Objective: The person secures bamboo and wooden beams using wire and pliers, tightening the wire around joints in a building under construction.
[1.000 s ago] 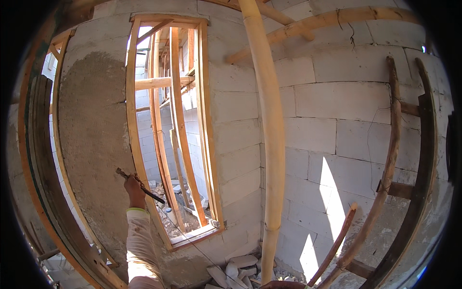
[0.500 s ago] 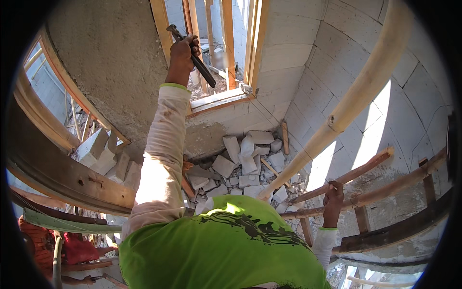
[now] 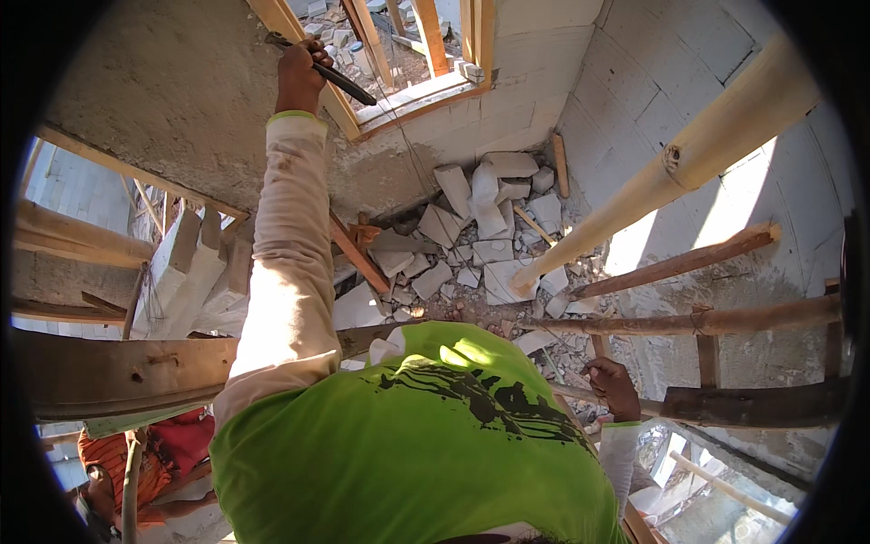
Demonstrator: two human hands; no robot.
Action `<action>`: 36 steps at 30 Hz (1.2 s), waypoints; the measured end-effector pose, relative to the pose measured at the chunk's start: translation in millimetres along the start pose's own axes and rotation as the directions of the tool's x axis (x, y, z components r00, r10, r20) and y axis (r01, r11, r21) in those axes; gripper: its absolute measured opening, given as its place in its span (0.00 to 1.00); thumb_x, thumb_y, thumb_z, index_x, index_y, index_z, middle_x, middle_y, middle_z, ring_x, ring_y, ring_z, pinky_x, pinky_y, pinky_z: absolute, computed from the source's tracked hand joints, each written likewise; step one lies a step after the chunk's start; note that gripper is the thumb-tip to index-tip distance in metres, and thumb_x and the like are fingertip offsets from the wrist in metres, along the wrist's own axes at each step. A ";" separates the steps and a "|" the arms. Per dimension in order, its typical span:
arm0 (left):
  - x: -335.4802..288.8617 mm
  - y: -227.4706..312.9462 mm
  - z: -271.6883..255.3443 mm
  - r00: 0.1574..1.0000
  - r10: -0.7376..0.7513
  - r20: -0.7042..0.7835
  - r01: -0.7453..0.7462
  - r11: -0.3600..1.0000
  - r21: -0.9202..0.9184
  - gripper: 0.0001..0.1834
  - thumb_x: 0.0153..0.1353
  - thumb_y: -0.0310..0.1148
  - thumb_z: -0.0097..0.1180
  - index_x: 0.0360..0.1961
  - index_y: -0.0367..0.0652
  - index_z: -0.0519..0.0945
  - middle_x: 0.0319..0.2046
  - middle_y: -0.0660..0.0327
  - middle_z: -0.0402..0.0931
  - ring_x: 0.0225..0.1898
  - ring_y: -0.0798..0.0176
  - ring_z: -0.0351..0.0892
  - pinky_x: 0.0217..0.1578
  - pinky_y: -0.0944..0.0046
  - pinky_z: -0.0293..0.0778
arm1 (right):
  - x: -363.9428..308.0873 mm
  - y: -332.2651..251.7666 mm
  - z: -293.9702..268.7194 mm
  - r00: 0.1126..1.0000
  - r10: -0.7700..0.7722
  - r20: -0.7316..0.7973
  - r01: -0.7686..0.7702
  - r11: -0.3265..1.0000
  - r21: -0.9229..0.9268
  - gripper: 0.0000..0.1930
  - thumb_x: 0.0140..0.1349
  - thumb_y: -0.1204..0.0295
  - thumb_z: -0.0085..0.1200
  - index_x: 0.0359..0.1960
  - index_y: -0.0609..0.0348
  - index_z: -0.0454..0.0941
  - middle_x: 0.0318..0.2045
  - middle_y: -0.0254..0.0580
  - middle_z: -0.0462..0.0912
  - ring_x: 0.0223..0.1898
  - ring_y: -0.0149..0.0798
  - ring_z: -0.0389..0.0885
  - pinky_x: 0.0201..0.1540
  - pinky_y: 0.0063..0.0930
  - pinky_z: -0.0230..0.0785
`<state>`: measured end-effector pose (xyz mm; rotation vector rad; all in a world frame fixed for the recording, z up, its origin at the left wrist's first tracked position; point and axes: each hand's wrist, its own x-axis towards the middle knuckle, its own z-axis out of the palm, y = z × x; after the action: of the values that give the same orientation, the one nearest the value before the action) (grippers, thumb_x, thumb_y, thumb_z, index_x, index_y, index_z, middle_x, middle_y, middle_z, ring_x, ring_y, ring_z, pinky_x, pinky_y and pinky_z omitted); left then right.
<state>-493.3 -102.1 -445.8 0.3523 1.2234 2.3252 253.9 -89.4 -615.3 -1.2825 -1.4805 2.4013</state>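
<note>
My left hand (image 3: 302, 72) reaches far up, its fingers wrapped round a dark hammer (image 3: 349, 86). The tool slants across the lower left corner of the wooden window frame (image 3: 408, 106), its small head toward the rendered wall. Whether it touches the frame, I cannot tell. Low on the right, my right hand (image 3: 613, 388) is closed, fingers curled inward, beside a wooden rail. What it holds, if anything, is hidden.
A thick bamboo pole (image 3: 625, 204) slants up to the right. Broken white blocks (image 3: 503, 276) litter the ground below. Wooden rails (image 3: 761, 317) run along the right; a broad plank (image 3: 136, 367) crosses the left. At lower left is another person (image 3: 172, 453) in orange and red.
My left hand and the hammer have shifted left and up in view, with the hammer lying flatter. My right hand sits slightly lower. The whole view has also shifted.
</note>
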 end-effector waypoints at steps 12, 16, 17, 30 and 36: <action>-70.5 -101.2 -105.9 0.915 0.194 -0.354 0.091 0.755 0.649 0.13 0.64 0.36 0.57 0.34 0.34 0.78 0.22 0.59 0.77 0.16 0.67 0.70 0.19 0.65 0.64 | 63.2 19.5 40.4 0.938 -0.106 -0.330 0.139 0.987 0.076 0.09 0.70 0.66 0.51 0.42 0.58 0.78 0.14 0.19 0.59 0.12 0.17 0.51 0.14 0.16 0.43; -183.3 -179.8 -93.0 0.970 -0.158 -0.186 0.243 0.693 0.679 0.17 0.62 0.42 0.60 0.28 0.37 0.77 0.18 0.64 0.72 0.15 0.70 0.67 0.18 0.66 0.61 | 123.4 12.8 102.1 0.874 -0.248 -0.417 0.275 0.961 0.004 0.10 0.70 0.66 0.50 0.43 0.59 0.78 0.15 0.18 0.61 0.13 0.16 0.52 0.14 0.16 0.43; -204.8 -204.8 -97.4 0.945 -0.296 -0.141 0.306 0.638 0.707 0.19 0.62 0.44 0.60 0.28 0.37 0.78 0.17 0.64 0.72 0.15 0.70 0.67 0.17 0.65 0.60 | 140.1 16.1 111.8 0.888 -0.224 -0.401 0.279 0.957 0.083 0.10 0.70 0.67 0.50 0.44 0.59 0.78 0.16 0.18 0.62 0.14 0.16 0.53 0.15 0.16 0.43; -234.8 -284.7 -9.1 0.728 -0.685 0.016 0.467 0.513 0.720 0.16 0.64 0.40 0.56 0.35 0.34 0.75 0.27 0.53 0.83 0.15 0.68 0.68 0.15 0.66 0.63 | 199.8 -14.8 146.2 0.967 -0.254 0.015 0.235 0.872 -0.430 0.15 0.66 0.65 0.52 0.46 0.63 0.80 0.36 0.45 0.84 0.37 0.35 0.80 0.45 0.30 0.70; -203.6 -287.0 4.4 0.907 -0.415 -0.064 0.332 0.613 0.717 0.11 0.64 0.34 0.53 0.33 0.34 0.76 0.21 0.58 0.79 0.16 0.66 0.71 0.17 0.63 0.64 | 236.2 -17.3 126.9 0.898 -0.397 0.191 0.441 0.811 -0.385 0.15 0.69 0.64 0.50 0.46 0.64 0.79 0.35 0.38 0.84 0.35 0.27 0.75 0.42 0.26 0.69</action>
<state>-233.1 -68.6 -680.3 0.4169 1.9110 1.3650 8.5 -70.5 -723.2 -0.7576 -2.1325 1.9468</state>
